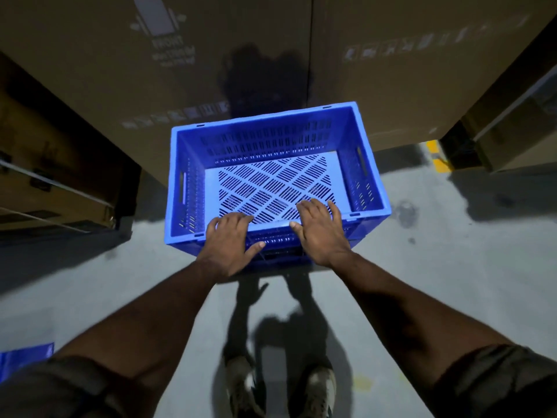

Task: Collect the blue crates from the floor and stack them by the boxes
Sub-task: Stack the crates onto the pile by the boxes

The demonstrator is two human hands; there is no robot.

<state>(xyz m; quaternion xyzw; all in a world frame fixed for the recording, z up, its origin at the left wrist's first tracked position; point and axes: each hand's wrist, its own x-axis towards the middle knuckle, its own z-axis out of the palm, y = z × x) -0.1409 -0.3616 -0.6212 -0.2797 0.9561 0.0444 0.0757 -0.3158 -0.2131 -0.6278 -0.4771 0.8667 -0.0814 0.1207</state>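
Observation:
A blue slotted crate (277,140) sits in front of tall cardboard boxes (211,70), its far wall close to them. It appears to rest on another blue crate (280,254), of which only a strip shows under its near wall. My left hand (230,245) grips the near rim, fingers hooked inside and thumb on the outer wall. My right hand (321,230) lies over the same rim with fingers spread and fairly straight, reaching into the crate. The crate is empty.
A corner of another blue crate (27,357) shows at the bottom left. Strapped boxes (60,164) stand on the left and another box (512,140) on the right, beside a yellow floor mark (437,158). Grey concrete floor (452,267) surrounds my shoes (319,390).

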